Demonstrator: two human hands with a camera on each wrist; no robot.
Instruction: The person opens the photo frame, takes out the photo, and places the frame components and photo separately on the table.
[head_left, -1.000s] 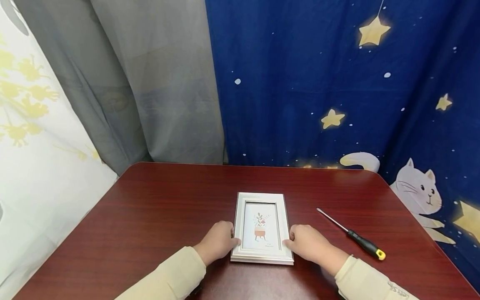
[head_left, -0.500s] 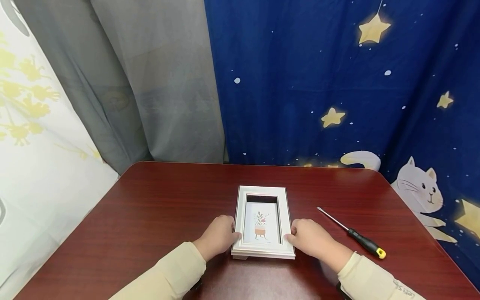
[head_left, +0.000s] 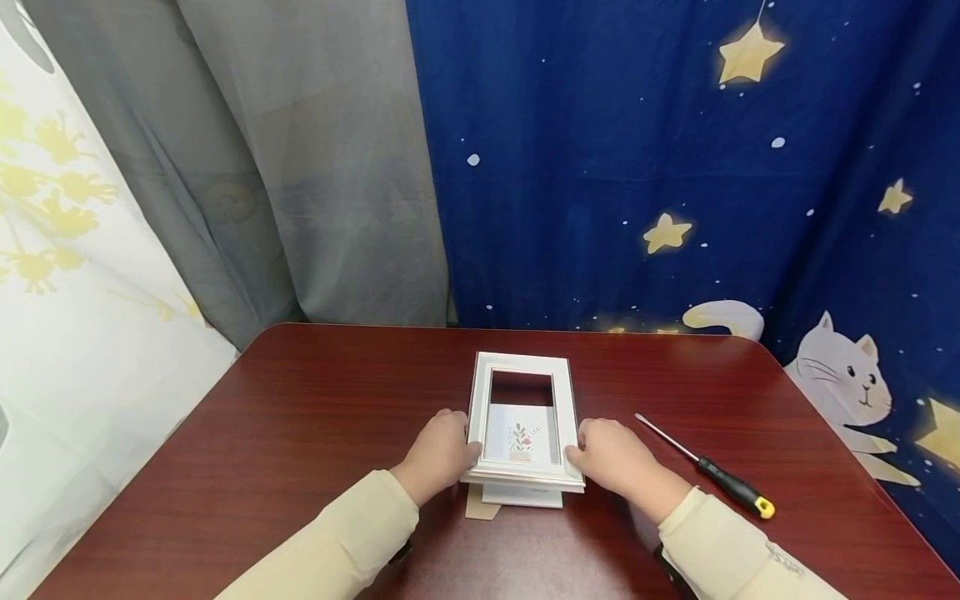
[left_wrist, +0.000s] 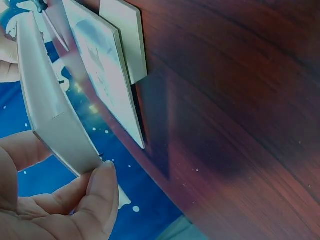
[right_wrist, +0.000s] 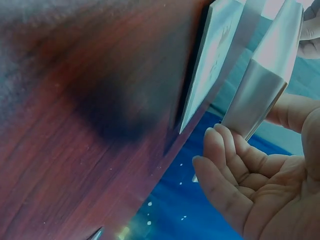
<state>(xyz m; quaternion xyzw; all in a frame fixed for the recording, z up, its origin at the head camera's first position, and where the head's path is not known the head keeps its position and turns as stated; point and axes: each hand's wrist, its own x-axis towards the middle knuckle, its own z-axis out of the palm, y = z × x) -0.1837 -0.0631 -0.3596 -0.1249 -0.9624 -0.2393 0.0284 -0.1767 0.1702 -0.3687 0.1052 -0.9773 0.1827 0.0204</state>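
Both hands grip a white picture frame (head_left: 523,362) by its side edges, the left hand (head_left: 441,450) on the left and the right hand (head_left: 613,454) opposite, thumbs over the front. The frame is raised above the table, and its opening is see-through. Beneath it lies a white panel (head_left: 522,497) bearing a print of a potted plant, partly covered by the frame in the head view. A beige flat piece (head_left: 481,505) sticks out under the panel. Both wrist views show a gap between the frame (left_wrist: 55,110) and the printed panel (right_wrist: 212,65).
A screwdriver (head_left: 720,477) with a black and yellow handle lies right of the right hand. The dark red wooden table (head_left: 337,400) ends at the back near a grey curtain (head_left: 352,208) and a blue star-patterned curtain (head_left: 570,183).
Both hands have lifted the white frame up and away from the body. The printed panel and the beige piece stay on the table and now show below the frame's near edge.
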